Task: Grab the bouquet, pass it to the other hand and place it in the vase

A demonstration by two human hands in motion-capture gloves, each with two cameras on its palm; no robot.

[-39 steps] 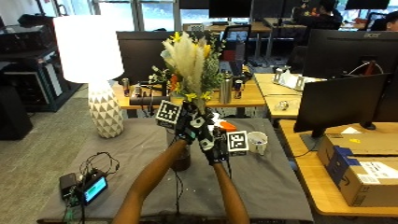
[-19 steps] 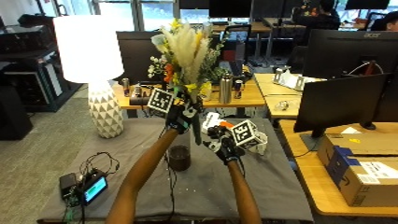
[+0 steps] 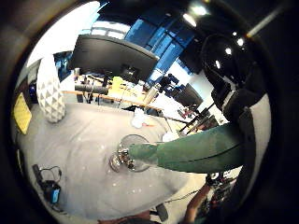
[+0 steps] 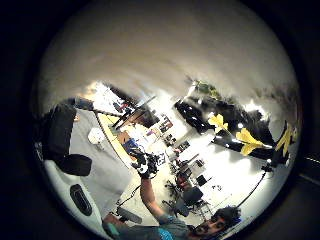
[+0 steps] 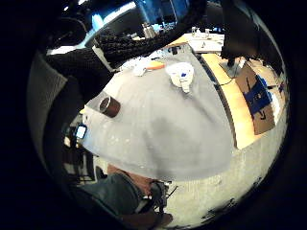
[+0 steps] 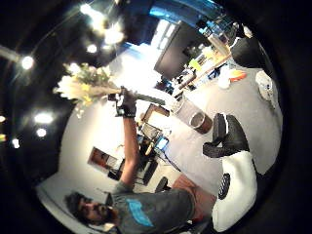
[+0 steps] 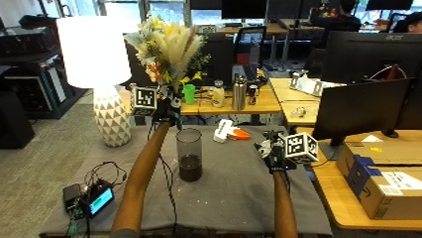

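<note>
The left hand [image 7: 166, 105] grips the bouquet [image 7: 165, 47] by its wrapped green stems, holding it upright in the air above the far left part of the grey-covered table [image 7: 224, 193], with the flower heads well above the vase [image 7: 189, 154]. The vase, a tall clear glass with something dark at the bottom, stands near the middle of the table, just beside and below the raised forearm. The right hand [image 7: 276, 151] hangs over the right side of the table, holding nothing; its fingers look loosely relaxed in the right thumb side palm view. The hand-over looks done, so lowering the stems into the vase remains. The main risk, I judge, is the stem bundle striking the rim rather than entering the narrow mouth and tipping the tall vase; the top-heavy blooms could also lean once released and pull it over.
</note>
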